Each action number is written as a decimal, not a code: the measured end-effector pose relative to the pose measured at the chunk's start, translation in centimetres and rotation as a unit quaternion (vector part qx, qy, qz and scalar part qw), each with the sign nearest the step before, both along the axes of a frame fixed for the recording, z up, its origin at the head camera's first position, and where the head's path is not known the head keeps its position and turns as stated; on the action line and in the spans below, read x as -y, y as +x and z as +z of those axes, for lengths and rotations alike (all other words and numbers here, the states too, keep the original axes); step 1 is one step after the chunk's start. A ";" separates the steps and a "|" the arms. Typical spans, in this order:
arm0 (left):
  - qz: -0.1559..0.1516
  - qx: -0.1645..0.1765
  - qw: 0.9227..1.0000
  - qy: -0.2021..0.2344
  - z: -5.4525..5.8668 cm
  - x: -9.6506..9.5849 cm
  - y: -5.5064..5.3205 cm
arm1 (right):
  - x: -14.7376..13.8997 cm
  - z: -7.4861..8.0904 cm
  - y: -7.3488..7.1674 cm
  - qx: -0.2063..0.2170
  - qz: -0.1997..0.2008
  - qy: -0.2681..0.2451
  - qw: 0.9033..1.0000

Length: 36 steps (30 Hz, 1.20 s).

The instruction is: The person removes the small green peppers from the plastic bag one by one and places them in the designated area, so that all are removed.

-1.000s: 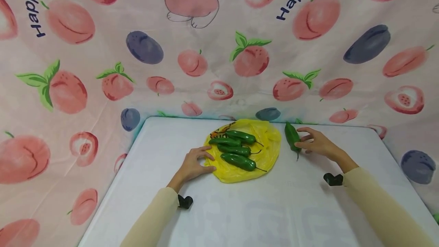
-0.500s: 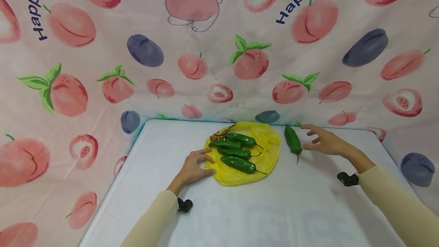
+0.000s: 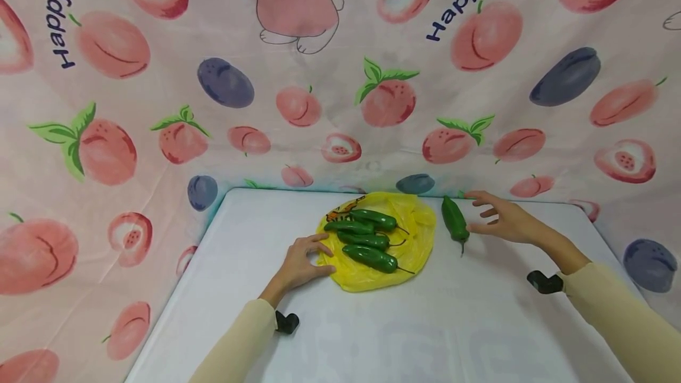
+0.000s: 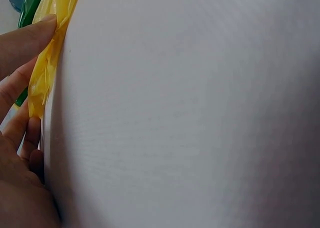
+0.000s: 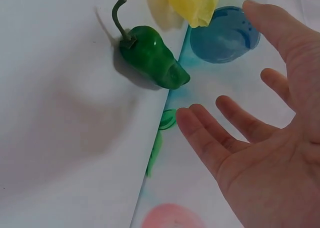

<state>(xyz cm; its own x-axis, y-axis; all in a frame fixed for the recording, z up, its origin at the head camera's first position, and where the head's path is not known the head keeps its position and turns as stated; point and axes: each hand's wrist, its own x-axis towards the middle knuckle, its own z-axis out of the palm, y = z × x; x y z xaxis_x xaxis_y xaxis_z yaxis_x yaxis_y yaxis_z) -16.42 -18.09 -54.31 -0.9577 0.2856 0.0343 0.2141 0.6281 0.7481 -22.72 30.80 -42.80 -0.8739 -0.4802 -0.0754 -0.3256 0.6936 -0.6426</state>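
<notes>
Several glossy green peppers (image 3: 369, 257) lie side by side on a crumpled yellow plastic bag (image 3: 367, 281) near the table's back edge. My left hand (image 3: 298, 262) rests at the bag's left edge, thumb and fingers spread apart and touching the plastic (image 4: 49, 68). To the right of the bag, one more green pepper (image 3: 454, 218) lies alone on the table, its stem toward me. My right hand (image 3: 502, 217) hovers just right of that pepper with loosely extended fingers. The right wrist view shows a gap between those fingers (image 5: 200, 133) and the lone pepper (image 5: 150, 55).
A white table (image 3: 372, 336) carries everything. Behind it hangs a pink fruit-print cloth (image 3: 330, 64), close to the table's back edge. Both sleeves have dark wrist-worn pieces, such as the right one (image 3: 545, 282).
A second ago my right hand touched the lone pepper; it has let go and moved right. The pepper stays put. My left hand keeps its place, while the view has tilted up slightly.
</notes>
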 end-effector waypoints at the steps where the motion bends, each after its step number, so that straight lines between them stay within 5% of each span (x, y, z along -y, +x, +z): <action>1: 0.000 -0.002 1.000 -0.001 0.0 0.0 0.0 | 0.0 0.0 0.0 -0.003 0.001 -0.002 1.000; 36: 0.006 -0.016 1.000 -0.003 -0.5 0.0 0.0 | 6.0 1.0 -2.3 -0.049 0.044 -0.045 0.997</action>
<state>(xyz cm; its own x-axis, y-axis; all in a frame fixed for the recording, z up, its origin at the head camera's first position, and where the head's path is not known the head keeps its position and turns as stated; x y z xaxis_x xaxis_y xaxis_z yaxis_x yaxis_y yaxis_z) -16.42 -18.11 -54.82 -0.9593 0.2753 0.0628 0.2306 0.6352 0.7371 -25.04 24.81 -41.79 -0.8293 -0.5561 0.0543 -0.4466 0.6012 -0.6626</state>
